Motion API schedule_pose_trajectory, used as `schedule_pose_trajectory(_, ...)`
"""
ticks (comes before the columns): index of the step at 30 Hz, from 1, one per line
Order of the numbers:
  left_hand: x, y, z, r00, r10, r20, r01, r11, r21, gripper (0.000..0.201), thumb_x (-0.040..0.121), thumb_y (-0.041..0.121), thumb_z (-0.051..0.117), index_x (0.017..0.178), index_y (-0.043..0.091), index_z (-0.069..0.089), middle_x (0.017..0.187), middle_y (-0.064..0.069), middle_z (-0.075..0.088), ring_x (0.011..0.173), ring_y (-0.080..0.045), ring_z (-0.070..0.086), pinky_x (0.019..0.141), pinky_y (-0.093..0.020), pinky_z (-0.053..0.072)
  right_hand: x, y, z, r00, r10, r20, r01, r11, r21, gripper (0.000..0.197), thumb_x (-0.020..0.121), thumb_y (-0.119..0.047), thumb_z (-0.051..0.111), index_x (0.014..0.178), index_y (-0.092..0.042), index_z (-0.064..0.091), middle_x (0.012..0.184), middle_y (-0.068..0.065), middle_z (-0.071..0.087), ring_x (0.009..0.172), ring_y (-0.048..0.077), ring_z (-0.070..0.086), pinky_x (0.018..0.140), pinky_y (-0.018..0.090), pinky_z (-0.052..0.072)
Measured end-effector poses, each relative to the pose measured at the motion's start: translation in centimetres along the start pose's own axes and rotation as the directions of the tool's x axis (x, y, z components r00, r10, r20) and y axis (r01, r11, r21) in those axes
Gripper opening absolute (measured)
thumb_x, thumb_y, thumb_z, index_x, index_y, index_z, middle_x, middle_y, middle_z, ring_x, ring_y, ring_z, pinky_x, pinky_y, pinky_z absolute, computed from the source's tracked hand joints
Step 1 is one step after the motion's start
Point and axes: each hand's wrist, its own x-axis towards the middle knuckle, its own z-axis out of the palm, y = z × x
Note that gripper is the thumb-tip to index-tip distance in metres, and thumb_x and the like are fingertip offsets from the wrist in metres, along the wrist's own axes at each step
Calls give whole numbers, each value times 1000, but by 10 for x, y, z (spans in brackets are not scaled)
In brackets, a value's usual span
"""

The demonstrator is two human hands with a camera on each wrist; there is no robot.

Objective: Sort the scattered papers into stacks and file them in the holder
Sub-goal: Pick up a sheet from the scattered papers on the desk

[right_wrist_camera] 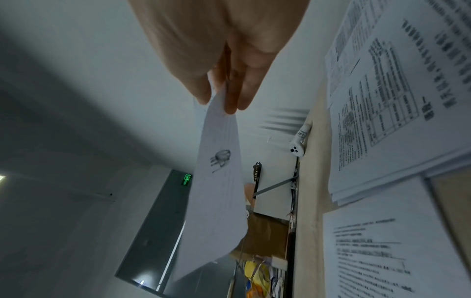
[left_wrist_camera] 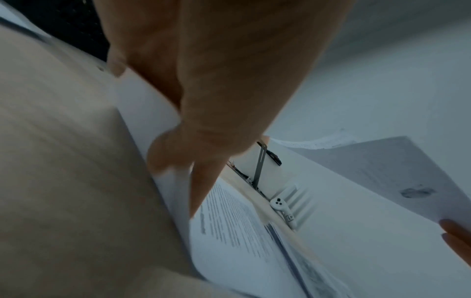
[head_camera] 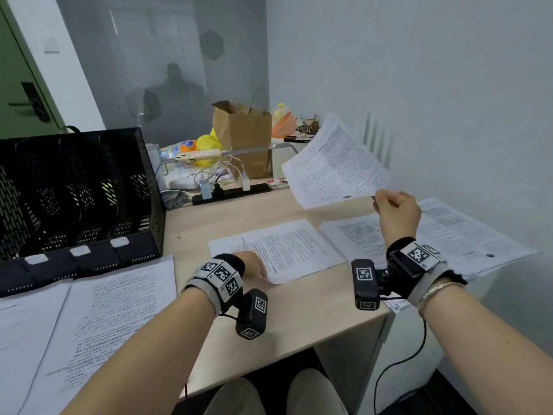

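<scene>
Right hand (head_camera: 398, 214) pinching printed white sheet (head_camera: 335, 163) by its near corner, held in air above desk, thumb and fingers narrow grip on paper edge; left hand (head_camera: 253, 265) lifting corner of white printed page (head_camera: 278, 250) lying mid-desk, fingertips (left_wrist_camera: 173, 153) curled under the edge. Best to match lifted sheet to the right-side stack of printed forms (head_camera: 449, 232), squaring edges before dropping, keeping pinch light to avoid creasing. More papers (head_camera: 113, 310) at near left. Black perforated metal file holder (head_camera: 77, 199) at far left, slots look unfilled. Pale wooden desk (head_camera: 299, 319) against grey wall; brown paper bag (head_camera: 242, 136), cables, power strip at back
</scene>
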Motion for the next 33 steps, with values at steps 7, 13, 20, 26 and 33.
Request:
schedule_pose_trajectory(7,-21,-3,-30,949,-3,-315,-228,683,-694,50,101,39,30,123,2,55,125,-12,59,110,-22,56,90,-29,34,-31,-7,20,997,-10,82,11,1000,-8,27,81,4,59,89,-21,65,111,14,64,86,15,62,89,24,49)
schedule_pose_trajectory(13,-14,2,-31,922,-119,-369,-332,249,-910,54,93,37,51,139,15,31,128,-8,55,103,-25,62,74,-36,54,-57,4,39,979,6,202,-4,1000,-10,37,78,7,60,79,-30,65,111,13,64,92,20,65,92,40,53)
schedule_pose_trajectory(20,-20,-8,-23,778,-224,-587,-465,423,-777,48,91,5,51,134,11,29,113,5,50,110,-19,51,91,-33,45,-67,6,45,948,105,299,-135,987,82,30,89,7,52,111,-10,62,112,0,58,89,16,63,76,25,58)
schedule_pose_trajectory(26,-25,-40,-24,706,-417,-572,-379,459,-803,34,90,-2,38,123,7,39,110,-4,54,97,-20,49,82,-31,42,-63,19,50,819,281,501,-89,924,-372,45,92,-21,58,132,-5,47,134,11,52,121,25,50,101,30,36)
schedule_pose_trajectory(33,-31,-85,-14,688,-515,-511,-242,500,-831,24,93,5,40,117,4,41,107,-4,54,99,-23,52,77,-31,39,-76,27,60,535,524,663,398,536,-745,52,91,-32,57,137,-11,46,145,6,43,132,22,41,105,29,31)
